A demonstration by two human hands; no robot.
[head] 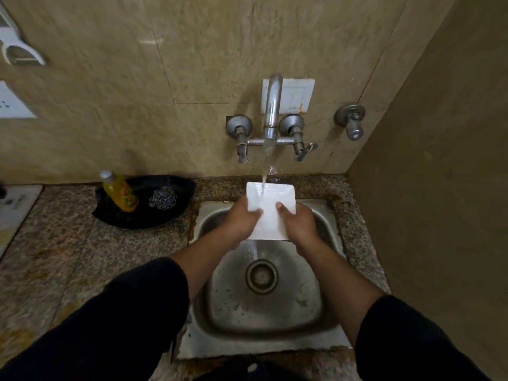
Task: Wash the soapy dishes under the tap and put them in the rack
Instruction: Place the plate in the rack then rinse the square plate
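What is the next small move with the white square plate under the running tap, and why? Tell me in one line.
Probably slide the white square plate slightly leftward and away, so the thin water stream sweeps its remaining surface. The left hand and right hand grip its near sides, and the stream strikes only near the far edge, left of centre.

Speckled granite worktop (68, 243) fills the lower left and wraps the steel sink (198, 342) set into it at centre, with a narrow strip along the right wall and brownish staining along the sink's left edge. Black shallow tray (165, 218) sits on it at mid left, against the wall tiles just beside the sink's upper-left corner, carrying a tilted yellow bottle (122, 195) and a steel scourer (162, 198). White flat board (16, 207) lies at the far left edge, cut off by the frame.
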